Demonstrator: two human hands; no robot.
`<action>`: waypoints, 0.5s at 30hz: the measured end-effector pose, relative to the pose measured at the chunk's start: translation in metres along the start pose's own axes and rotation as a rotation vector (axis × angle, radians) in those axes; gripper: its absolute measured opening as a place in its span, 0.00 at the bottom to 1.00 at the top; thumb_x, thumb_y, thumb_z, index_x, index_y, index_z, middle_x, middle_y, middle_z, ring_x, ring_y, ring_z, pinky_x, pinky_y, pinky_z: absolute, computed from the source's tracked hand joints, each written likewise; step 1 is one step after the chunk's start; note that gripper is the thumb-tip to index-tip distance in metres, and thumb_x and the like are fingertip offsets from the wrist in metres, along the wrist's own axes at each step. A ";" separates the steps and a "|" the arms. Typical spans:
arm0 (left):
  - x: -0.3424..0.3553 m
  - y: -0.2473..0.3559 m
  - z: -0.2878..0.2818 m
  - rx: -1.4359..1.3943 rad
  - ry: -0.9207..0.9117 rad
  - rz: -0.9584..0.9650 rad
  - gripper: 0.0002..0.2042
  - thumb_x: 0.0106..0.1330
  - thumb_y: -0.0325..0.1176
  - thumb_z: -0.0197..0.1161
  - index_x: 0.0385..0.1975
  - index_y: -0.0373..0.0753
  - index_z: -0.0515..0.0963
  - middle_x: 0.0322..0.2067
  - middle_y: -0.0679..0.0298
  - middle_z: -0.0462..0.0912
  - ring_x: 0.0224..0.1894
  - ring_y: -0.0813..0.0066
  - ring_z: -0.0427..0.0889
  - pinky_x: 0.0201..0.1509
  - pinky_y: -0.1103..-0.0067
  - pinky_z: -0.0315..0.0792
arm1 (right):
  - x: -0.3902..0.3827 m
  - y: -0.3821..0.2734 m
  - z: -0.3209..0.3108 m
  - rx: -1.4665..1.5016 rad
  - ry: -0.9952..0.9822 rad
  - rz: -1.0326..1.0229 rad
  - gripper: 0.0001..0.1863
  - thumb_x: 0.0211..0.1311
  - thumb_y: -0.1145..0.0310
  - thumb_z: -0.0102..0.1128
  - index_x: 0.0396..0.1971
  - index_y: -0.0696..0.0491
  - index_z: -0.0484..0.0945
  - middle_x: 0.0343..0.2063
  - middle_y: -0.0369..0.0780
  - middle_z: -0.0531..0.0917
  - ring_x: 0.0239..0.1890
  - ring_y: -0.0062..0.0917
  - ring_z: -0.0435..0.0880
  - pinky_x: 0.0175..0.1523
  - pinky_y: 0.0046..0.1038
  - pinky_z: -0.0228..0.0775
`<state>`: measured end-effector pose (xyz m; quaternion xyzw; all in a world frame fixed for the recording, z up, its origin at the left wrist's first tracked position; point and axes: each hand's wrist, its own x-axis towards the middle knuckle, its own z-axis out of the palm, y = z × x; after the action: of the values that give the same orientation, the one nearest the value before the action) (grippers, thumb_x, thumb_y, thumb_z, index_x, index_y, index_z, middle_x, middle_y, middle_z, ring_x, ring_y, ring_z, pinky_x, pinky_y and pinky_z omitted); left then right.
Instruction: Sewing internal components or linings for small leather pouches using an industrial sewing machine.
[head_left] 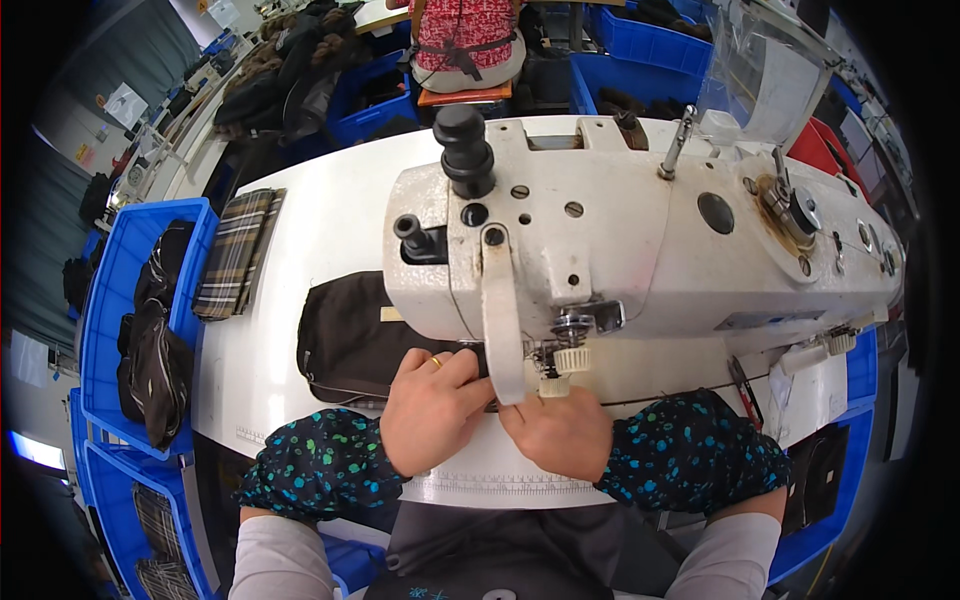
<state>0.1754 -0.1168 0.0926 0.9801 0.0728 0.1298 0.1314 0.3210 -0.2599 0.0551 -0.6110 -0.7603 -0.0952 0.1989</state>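
Observation:
A dark brown fabric piece with a pale label and a plaid lower edge lies flat, partly under the head of a white sewing machine. My left hand is closed on its near right edge, fingers bent and pressed together beside the needle area. Just to the right, my right hand is closed at the same edge, its fingertips partly hidden by the machine's lever and thread parts. A thin dark strip runs rightward from behind this hand. The needle itself is hidden.
Folded plaid cloth lies at the table's left. Blue bins with dark pieces stand beside it. Red-and-black snips rest at the right. A ruler strip lines the front edge. A person sits beyond the machine.

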 end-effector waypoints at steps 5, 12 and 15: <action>0.000 0.002 0.001 -0.024 0.001 -0.033 0.17 0.49 0.24 0.69 0.41 0.45 0.85 0.38 0.67 0.84 0.40 0.66 0.81 0.41 0.71 0.66 | -0.001 0.000 0.004 0.001 0.002 -0.011 0.11 0.52 0.69 0.59 0.35 0.57 0.82 0.19 0.33 0.77 0.19 0.21 0.80 0.20 0.26 0.69; 0.002 -0.003 0.013 -0.121 0.100 -0.025 0.12 0.47 0.24 0.66 0.32 0.46 0.85 0.29 0.70 0.71 0.34 0.71 0.76 0.38 0.72 0.63 | -0.001 0.000 0.003 -0.007 0.000 -0.015 0.11 0.53 0.69 0.59 0.35 0.58 0.82 0.19 0.33 0.77 0.19 0.21 0.80 0.20 0.26 0.69; 0.004 -0.003 0.011 -0.102 0.092 -0.045 0.11 0.47 0.24 0.66 0.32 0.45 0.85 0.29 0.69 0.73 0.36 0.69 0.77 0.41 0.72 0.65 | 0.002 0.001 0.002 -0.058 0.022 -0.016 0.11 0.54 0.70 0.58 0.36 0.58 0.82 0.18 0.33 0.77 0.16 0.22 0.79 0.18 0.28 0.68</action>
<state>0.1818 -0.1158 0.0829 0.9633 0.0940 0.1752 0.1805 0.3212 -0.2567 0.0541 -0.6095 -0.7598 -0.1253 0.1886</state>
